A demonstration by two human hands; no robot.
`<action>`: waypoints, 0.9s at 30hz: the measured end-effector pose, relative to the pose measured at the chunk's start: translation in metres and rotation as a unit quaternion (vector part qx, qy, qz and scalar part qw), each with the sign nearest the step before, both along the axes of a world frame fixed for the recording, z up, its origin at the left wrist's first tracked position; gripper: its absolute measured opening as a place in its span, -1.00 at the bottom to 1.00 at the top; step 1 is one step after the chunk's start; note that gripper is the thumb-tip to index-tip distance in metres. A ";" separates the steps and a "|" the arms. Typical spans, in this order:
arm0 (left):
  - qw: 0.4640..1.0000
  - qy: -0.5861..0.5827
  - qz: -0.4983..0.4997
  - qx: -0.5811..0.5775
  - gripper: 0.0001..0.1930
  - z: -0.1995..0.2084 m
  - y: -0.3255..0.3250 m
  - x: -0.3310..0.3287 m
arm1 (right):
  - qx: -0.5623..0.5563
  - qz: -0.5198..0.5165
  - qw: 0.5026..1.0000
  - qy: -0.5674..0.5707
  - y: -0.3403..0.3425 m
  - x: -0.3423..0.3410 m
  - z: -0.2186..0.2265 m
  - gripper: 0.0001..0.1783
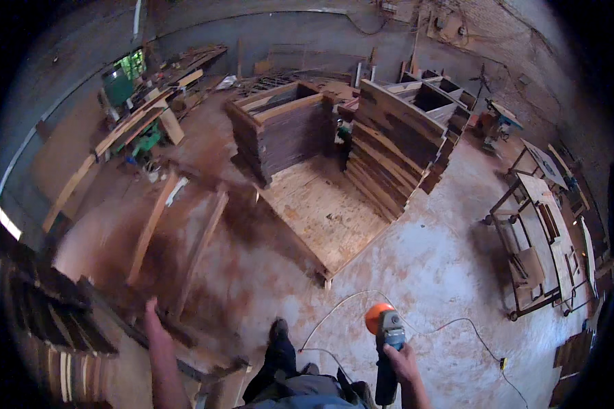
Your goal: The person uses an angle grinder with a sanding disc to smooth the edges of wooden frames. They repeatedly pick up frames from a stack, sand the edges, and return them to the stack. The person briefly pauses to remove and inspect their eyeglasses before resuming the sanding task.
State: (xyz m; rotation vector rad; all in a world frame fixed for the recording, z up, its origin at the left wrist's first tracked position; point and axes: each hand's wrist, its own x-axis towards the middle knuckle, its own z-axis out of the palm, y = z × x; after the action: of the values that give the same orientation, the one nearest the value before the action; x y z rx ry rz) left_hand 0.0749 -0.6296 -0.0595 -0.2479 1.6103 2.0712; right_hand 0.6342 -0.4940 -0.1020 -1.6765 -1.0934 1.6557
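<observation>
My right hand (403,361) is wrapped round an angle grinder (391,334), blue-grey at its head with a dark body. An orange disc (378,318) is fitted at its front, held above the floor. My left hand (152,308) reaches forward at the lower left, fingers seemingly stretched out and nothing visible in them. It is nearest to a low wooden frame with two long rails (202,249); whether it touches the wood I cannot tell. A thin cord (341,302) curves across the floor close to the grinder.
Ahead stands a low wooden platform (327,218) with stacked boards (389,150) and a box-like wooden stack (280,126). Wheeled tables (542,232) stand at the right. A green machine (143,140) with planks is at the far left. Boards (75,371) lie at the lower left.
</observation>
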 end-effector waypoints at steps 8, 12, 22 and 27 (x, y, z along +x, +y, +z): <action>0.985 0.039 -0.151 0.067 -0.60 0.035 0.338 -0.154 | -0.033 -0.202 0.978 -0.037 0.035 -0.022 0.056 -0.64; 0.982 0.075 -0.149 0.083 -0.62 0.078 0.481 -0.164 | -0.008 -0.147 0.978 -0.147 0.043 -0.032 0.046 -0.41; 0.964 0.042 -0.250 0.081 -0.62 0.060 0.686 -0.192 | -0.106 -0.307 0.942 -0.084 0.098 -0.132 0.155 -0.54; 0.960 0.024 -0.264 0.090 -0.54 0.067 0.683 -0.188 | -0.108 -0.349 0.928 -0.066 0.123 -0.162 0.180 -0.65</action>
State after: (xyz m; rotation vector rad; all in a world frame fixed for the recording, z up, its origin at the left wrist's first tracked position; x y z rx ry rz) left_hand -0.1135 0.0530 0.0077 0.2739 1.3191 1.7905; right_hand 0.4720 -0.3707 0.0777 -2.0223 -0.2833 1.2292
